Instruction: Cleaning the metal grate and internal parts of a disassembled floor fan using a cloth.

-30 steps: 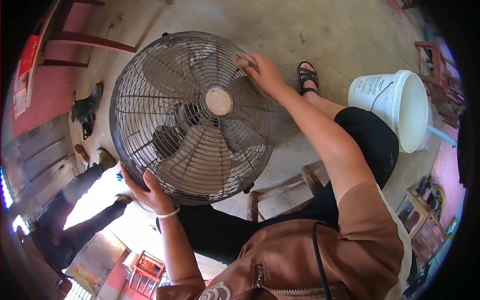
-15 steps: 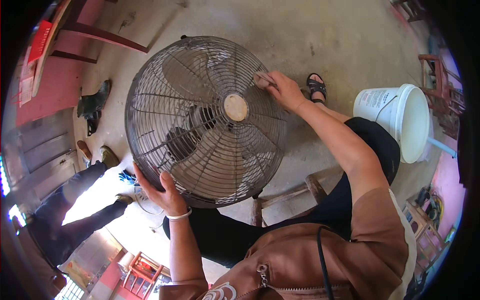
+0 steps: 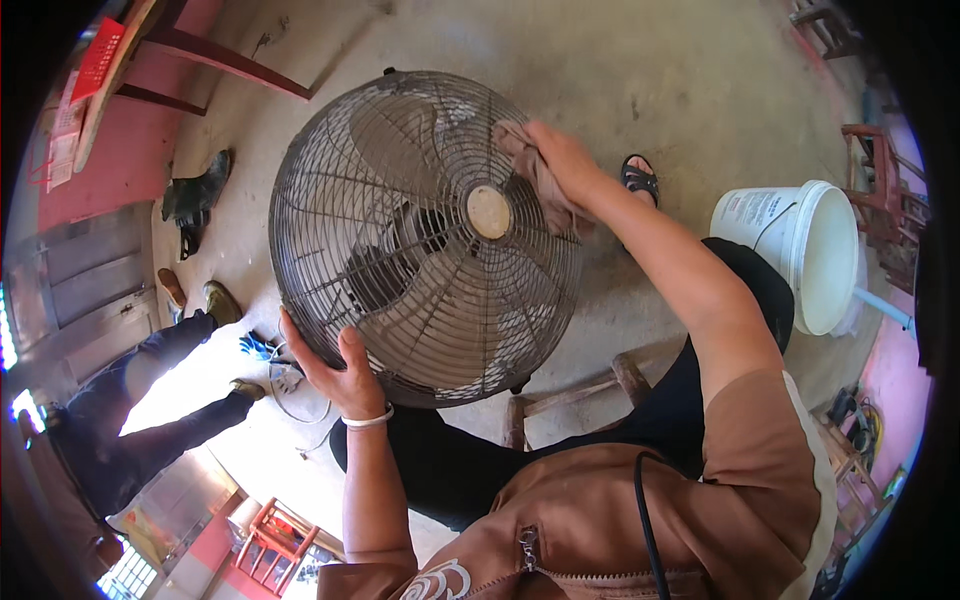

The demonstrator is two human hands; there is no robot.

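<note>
A large round fan [image 3: 425, 300] with a dark wire guard stands before me, its pale round hub badge [image 3: 489, 212] facing up toward me. Blades and a dark motor show through the wires. My left hand [image 3: 338, 372] rests against the near left rim of the guard, thumb and fingers spread apart. At the upper right of the guard, my right hand [image 3: 568, 165] is closed on a brownish-pink cloth [image 3: 540, 180] and presses it to the wires. Part of the cloth hangs down below the hand; the right fingertips are partly hidden.
A white bucket [image 3: 780, 255] stands at the right, with a blue pole [image 3: 882, 308] beside it. Under me is a wooden stool [image 3: 570, 395]. Another person's legs [image 3: 165, 425] are at the left, near dark boots [image 3: 197, 192]. A table [image 3: 225, 65] is at the upper left.
My right hand has shifted slightly over the guard, and more of the cloth now hangs loose. The fan sits a little further right in view. My left hand stays at the rim.
</note>
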